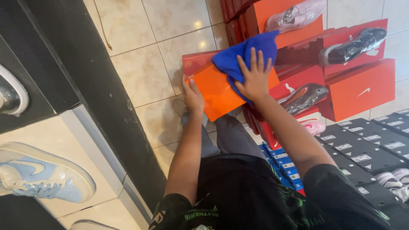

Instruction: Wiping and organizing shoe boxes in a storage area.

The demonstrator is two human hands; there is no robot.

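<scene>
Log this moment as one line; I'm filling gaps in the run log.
left hand: holds orange box edge | right hand: presses blue cloth on box

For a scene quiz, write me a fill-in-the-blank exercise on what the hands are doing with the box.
1. The right hand presses a ____ cloth onto the box.
2. The left hand grips the edge of an ____ shoebox.
3. The stacked boxes behind it stand on a ____ floor.
4. On the shelf at the left rests a light ____ sneaker.

Missing words: blue; orange; tiled; blue
</scene>
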